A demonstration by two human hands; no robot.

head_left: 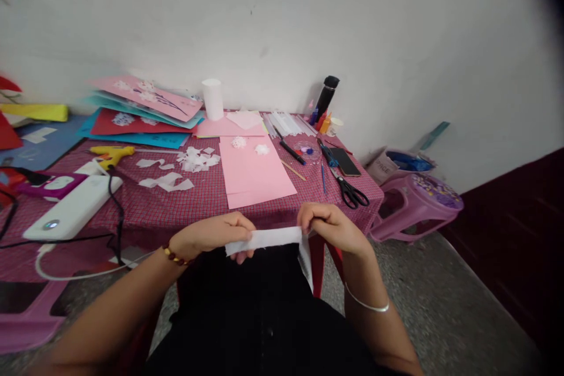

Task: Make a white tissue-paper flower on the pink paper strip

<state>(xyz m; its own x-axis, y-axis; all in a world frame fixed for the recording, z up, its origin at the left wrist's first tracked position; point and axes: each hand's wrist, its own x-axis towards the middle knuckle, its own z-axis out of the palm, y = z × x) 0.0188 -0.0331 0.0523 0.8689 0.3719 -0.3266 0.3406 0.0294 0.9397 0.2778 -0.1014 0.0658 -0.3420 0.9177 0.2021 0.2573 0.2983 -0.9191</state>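
A strip of thin white paper [277, 238], likely tissue, is stretched level between my hands, just off the table's front edge. My left hand [222, 234] pinches its left end between thumb and fingers. At the other end my right hand [330, 225] grips the strip, and a loose length hangs down below that hand. Beyond them lies a pink sheet of card [258, 173] bearing two small white crumpled-paper flowers [261, 149]. To its left are torn white paper pieces [198, 160] in a loose pile.
A yellow glue gun [112, 155], a white power bank [73, 208] and cables lie at left. Decorated cards [150, 100] are stacked behind, beside a white paper roll [213, 100]. Black scissors [352, 192], a phone [345, 161] and paint bottles [325, 123] are at right. A pink stool [409, 211] stands beyond.
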